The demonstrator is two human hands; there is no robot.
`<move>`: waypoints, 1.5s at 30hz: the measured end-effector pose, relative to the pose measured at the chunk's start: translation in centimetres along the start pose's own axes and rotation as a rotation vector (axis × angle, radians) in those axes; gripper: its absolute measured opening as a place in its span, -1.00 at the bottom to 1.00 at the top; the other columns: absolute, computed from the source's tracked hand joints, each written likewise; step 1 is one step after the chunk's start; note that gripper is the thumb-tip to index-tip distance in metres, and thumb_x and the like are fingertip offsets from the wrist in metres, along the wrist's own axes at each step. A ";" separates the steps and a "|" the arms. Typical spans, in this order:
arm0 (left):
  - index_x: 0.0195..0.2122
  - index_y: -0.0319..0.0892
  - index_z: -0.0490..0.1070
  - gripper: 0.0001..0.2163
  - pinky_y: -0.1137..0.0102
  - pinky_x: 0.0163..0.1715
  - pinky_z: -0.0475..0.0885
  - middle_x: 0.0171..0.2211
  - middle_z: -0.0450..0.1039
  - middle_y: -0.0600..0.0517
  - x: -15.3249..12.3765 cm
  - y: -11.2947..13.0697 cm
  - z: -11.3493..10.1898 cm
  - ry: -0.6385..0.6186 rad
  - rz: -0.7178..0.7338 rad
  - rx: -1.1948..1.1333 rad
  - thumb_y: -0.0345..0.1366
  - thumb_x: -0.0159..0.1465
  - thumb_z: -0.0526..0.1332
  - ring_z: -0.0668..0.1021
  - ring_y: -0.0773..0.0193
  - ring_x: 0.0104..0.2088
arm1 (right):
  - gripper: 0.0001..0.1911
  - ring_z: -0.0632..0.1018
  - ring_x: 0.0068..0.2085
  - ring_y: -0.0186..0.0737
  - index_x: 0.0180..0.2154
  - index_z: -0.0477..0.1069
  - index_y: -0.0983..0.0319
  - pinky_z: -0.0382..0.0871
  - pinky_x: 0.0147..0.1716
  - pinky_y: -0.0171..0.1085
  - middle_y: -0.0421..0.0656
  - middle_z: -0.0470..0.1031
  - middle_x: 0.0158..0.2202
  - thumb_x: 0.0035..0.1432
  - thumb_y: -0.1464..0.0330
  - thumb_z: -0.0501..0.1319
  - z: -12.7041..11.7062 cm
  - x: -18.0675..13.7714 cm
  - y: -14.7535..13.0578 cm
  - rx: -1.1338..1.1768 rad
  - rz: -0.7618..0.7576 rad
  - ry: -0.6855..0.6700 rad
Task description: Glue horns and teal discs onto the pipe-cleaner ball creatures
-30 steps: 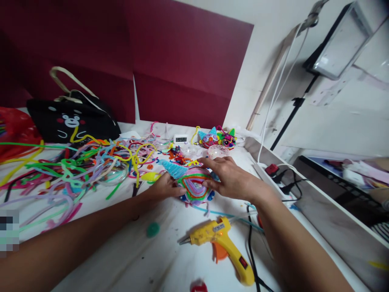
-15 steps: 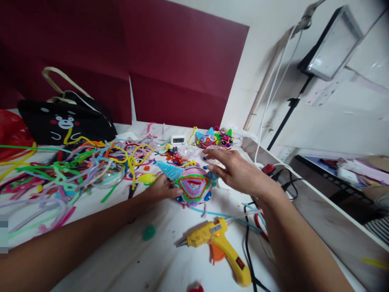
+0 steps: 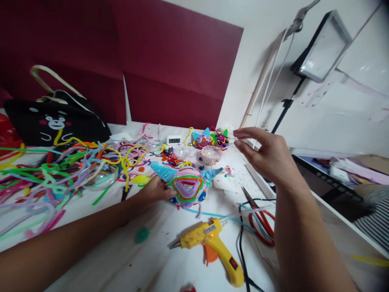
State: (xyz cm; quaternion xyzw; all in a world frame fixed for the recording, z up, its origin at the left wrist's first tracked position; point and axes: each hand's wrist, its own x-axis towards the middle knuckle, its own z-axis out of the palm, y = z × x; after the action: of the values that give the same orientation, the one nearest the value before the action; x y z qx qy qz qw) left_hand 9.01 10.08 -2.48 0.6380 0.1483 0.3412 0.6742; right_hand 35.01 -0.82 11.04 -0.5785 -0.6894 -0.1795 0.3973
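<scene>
A round figure covered in fuzzy pipe cleaners [image 3: 187,186], with a striped triangle pattern and two blue pointed ears, rests on the white table. My left hand [image 3: 155,190] grips it at its left side, thumb in front and the other fingers mostly hidden behind. Off to the right, my right hand [image 3: 263,156] is raised in the air, empty, its thumb and fingers apart. A yellow hot glue gun [image 3: 209,239] lies nearer to me, nozzle pointing left. Red-handled scissors [image 3: 263,226] lie below my right hand.
Tangled pipe cleaners [image 3: 60,170] spread over the left side. At the back stand a black bag [image 3: 54,125], a small digital clock [image 3: 174,140], two finished-looking figures [image 3: 203,140] and a clear bowl [image 3: 212,155]. A black cable [image 3: 241,247] runs beside the glue gun.
My right hand has moved away from the figure, up and to the right, uncovering the right ear, the bowl and the scissors. My left hand keeps its hold; the view has shifted slightly.
</scene>
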 end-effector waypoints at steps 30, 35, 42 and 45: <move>-0.01 -0.10 0.42 -0.45 0.24 -0.18 0.52 -0.35 0.59 -0.01 -0.1 -0.2 -0.4 0.096 -0.079 0.133 -0.09 -0.03 0.45 0.57 -0.08 -0.08 | -0.76 0.61 -0.21 -0.13 -0.09 0.51 0.22 0.42 -0.24 -0.21 -0.10 0.62 -0.13 0.20 0.37 0.21 0.0 0.0 -0.3 -0.056 0.036 -0.191; 0.00 -0.13 0.42 -0.46 0.22 -0.16 0.51 -0.35 0.59 -0.01 -0.1 -0.1 -0.3 0.089 -0.077 0.146 -0.09 0.00 0.44 0.58 -0.08 -0.11 | -0.77 0.62 -0.22 -0.15 -0.10 0.52 0.23 0.40 -0.22 -0.21 -0.12 0.62 -0.11 0.21 0.39 0.21 0.2 0.1 -0.4 -0.070 0.033 -0.230; -0.04 -0.10 0.43 -0.49 0.22 -0.16 0.52 -0.41 0.57 0.02 -0.1 -0.3 -0.4 0.105 -0.074 0.140 -0.09 -0.01 0.44 0.59 -0.05 -0.14 | -0.78 0.61 -0.23 -0.16 -0.10 0.51 0.19 0.37 -0.23 -0.21 -0.16 0.63 -0.15 0.21 0.39 0.21 0.3 0.1 -0.6 -0.085 0.083 -0.305; -0.03 -0.13 0.43 -0.49 0.23 -0.12 0.51 -0.31 0.59 -0.03 -0.1 -0.3 -0.4 0.094 -0.071 0.127 -0.11 0.00 0.44 0.57 -0.07 -0.07 | -0.78 0.61 -0.24 -0.18 -0.09 0.50 0.19 0.36 -0.25 -0.23 -0.16 0.62 -0.13 0.21 0.40 0.22 0.4 0.1 -0.6 -0.085 0.089 -0.322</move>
State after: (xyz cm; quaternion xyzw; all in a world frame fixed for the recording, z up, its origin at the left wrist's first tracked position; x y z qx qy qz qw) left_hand 8.74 10.32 -2.88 0.6569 0.2236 0.3367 0.6365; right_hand 34.33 -0.67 10.98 -0.6460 -0.7096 -0.0959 0.2643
